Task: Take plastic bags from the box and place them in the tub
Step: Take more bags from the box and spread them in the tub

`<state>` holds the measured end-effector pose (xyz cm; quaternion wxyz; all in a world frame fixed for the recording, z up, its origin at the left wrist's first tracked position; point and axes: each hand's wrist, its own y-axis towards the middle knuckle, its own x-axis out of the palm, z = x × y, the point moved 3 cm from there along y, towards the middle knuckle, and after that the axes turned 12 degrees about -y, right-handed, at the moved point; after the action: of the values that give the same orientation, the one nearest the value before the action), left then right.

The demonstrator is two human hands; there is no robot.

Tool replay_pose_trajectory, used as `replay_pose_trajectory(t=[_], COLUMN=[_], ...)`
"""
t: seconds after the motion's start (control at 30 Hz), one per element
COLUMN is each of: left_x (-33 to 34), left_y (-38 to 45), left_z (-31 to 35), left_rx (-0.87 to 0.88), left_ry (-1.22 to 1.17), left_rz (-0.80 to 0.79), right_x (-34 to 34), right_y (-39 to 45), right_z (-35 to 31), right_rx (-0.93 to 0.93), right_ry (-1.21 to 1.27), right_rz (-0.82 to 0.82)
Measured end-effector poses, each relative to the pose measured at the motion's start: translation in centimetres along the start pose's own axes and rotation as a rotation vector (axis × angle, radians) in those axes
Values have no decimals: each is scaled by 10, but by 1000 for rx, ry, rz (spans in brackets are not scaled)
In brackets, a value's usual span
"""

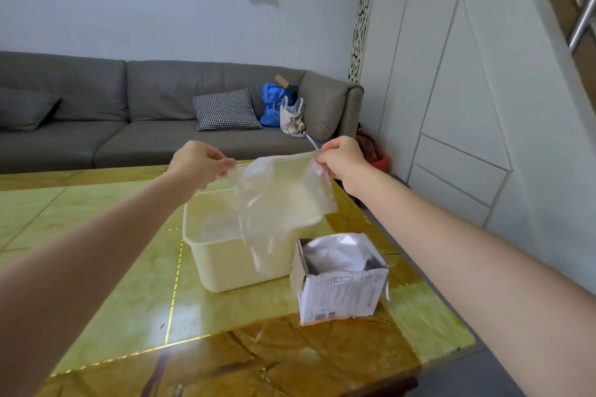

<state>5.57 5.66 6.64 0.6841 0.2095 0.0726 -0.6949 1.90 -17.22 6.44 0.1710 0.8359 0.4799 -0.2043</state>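
Note:
A clear plastic bag hangs stretched between my two hands above the cream tub. My left hand pinches its top left corner and my right hand pinches its top right corner. The bag's lower end dangles over the tub's right side. A small white cardboard box stands open just right of the tub, with more crumpled plastic bags showing inside it. Something thin and clear seems to lie in the tub's bottom, but I cannot make it out.
Tub and box stand on a glossy yellow-green tiled table with a brown border. The table's right edge runs close behind the box. A grey sofa with a checked cushion and bags stands behind the table.

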Motion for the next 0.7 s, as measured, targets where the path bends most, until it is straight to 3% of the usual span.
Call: replay_pose_trajectory(t=[0.13, 0.23, 0.3, 0.37, 0.43, 0.5, 0.57, 0.7], left_x=[-17, -14, 3, 30, 59, 75, 76, 62], left_y=[19, 22, 15, 8, 8, 14, 23, 33], left_z=[-9, -8, -6, -8, -19, -38, -57, -80], left_rx=[50, 314, 606, 754, 637, 418, 294, 210], left_ry=[193, 264, 341, 480, 627, 836, 1025, 1203], left_rz=[225, 297, 143, -150, -485, -679, -736, -749], right_x=[29, 52, 63, 72, 80, 84, 87, 91], right_y=[12, 25, 33, 38, 45, 50, 52, 51], right_z=[7, 16, 23, 29, 33, 36, 37, 37], right_rx=[44, 35, 36, 39, 24, -2, -47, -131], right_ry=[-93, -201, -315, -408, -472, -521, -592, -729], right_rz=[7, -7, 7, 0, -29, -36, -58, -192])
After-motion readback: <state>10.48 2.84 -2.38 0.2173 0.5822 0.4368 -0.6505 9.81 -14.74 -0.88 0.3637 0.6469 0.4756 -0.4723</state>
